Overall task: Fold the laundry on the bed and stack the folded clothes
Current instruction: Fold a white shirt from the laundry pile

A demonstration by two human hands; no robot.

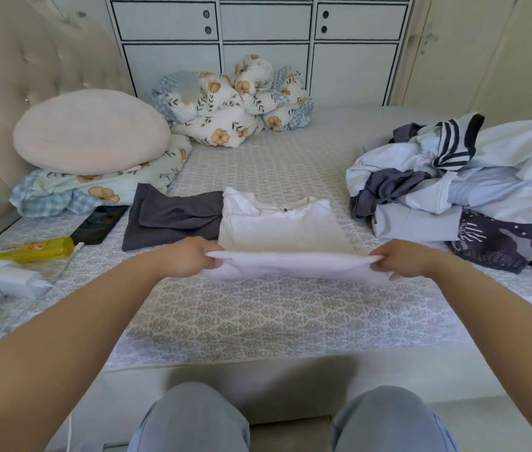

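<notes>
A white shirt (282,225) lies on the patterned bed cover (258,318), neck toward the far side. Its near hem is lifted off the bed and bunched into a roll. My left hand (189,256) grips the hem's left end and my right hand (404,259) grips its right end. A folded dark grey garment (170,220) lies flat just left of the shirt, touching it. A heap of unfolded laundry (453,187), pale blue, grey, white and striped, covers the bed's right side.
A round pink cushion (92,132) rests on a floral pillow at the left. A floral quilt (235,102) is bundled at the back. A black phone (98,225), a yellow bottle (20,252) and white chargers (0,285) lie at the left edge. My knees show below.
</notes>
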